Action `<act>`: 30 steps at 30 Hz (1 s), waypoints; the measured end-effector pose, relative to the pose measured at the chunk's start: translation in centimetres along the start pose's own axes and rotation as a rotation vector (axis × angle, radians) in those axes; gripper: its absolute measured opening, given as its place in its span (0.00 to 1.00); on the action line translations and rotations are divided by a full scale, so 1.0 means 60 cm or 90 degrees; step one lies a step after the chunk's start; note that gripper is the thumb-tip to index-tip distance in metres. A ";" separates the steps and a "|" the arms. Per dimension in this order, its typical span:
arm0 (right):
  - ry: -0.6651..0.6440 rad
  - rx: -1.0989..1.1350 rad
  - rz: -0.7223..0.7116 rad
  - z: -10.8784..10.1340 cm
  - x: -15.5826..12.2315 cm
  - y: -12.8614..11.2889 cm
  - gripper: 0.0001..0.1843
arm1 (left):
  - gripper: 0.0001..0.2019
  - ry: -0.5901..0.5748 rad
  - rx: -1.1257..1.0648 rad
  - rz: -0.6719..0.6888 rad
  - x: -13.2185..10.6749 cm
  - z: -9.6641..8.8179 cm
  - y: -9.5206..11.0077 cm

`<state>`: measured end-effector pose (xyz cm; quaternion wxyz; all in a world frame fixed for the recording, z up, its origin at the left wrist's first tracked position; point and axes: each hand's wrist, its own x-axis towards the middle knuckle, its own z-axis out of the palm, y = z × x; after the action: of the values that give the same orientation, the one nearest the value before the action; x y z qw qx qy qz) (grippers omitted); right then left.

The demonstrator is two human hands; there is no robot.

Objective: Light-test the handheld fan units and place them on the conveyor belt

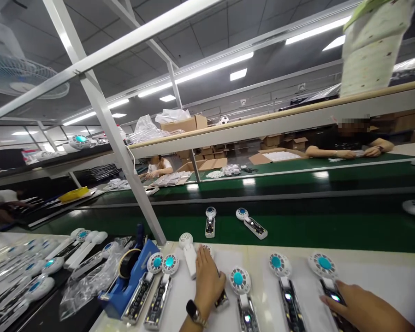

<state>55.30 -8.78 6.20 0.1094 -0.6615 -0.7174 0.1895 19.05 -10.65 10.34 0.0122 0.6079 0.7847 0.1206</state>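
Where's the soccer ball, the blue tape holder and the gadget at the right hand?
Soccer ball (224, 121): head view, its middle.
Blue tape holder (134, 280): head view, its blue side.
Gadget (324, 263): head view, turquoise centre of its round end.

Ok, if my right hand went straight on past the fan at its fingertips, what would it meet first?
Your right hand would probably meet the next small fan to its left; depth is unclear.

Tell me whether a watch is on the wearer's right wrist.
No, the watch is on the wrist of the left hand; the right hand wears none.
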 end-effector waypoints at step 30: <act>-0.337 0.638 -0.113 -0.095 0.252 -0.201 0.24 | 0.12 -0.073 -0.303 -0.280 0.338 -0.053 -0.103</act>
<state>45.13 6.26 14.94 0.2418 -0.3962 -0.5956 0.6556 7.38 6.76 14.73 0.2241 0.4096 0.8451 0.2605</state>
